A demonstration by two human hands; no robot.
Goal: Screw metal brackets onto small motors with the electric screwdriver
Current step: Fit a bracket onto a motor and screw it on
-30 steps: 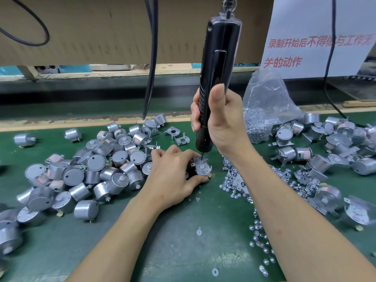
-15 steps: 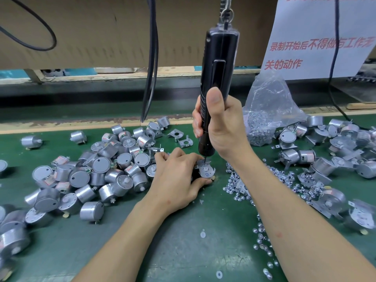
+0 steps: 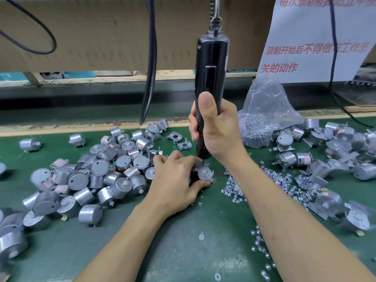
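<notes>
Bracket (image 3: 204,173) sits flat on top of one motor (image 3: 192,177), near the middle of the green mat (image 3: 183,247), and this pair is the one in work. The left hand (image 3: 175,180) holds the motor from the left side, with fingers curled round its body and the thumb pressed against the near side, so most of the motor is hidden. The right hand (image 3: 216,131) grips the screwdriver (image 3: 211,64) upright, fingers wrapped tight round the barrel and the thumb lying upward along the lever. The bit (image 3: 203,162) touches the far edge of the bracket. I judge that a screw is being driven into the far hole, but whether it is fully seated is too small to tell. I also cannot tell if the near hole already has its screw. If not, the next move calls for lifting the bit, taking one screw from the heap of screws (image 3: 234,187) just to the right, and setting the bit straight on that hole, while the left hand stops the bracket from turning. By count there is one screwdriver, hanging from above, and one clear bag (image 3: 264,110) with more screws. Two loose brackets (image 3: 184,145) lie just behind the hands, with perhaps a third at the left fingertips. The bare motors (image 3: 101,176) on the left are some dozens, piled too much for an exact number. The finished motors (image 3: 305,165) on the right are more than ten. The loose screws are too many to count, and about three white discs (image 3: 201,237) lie on the mat.
</notes>
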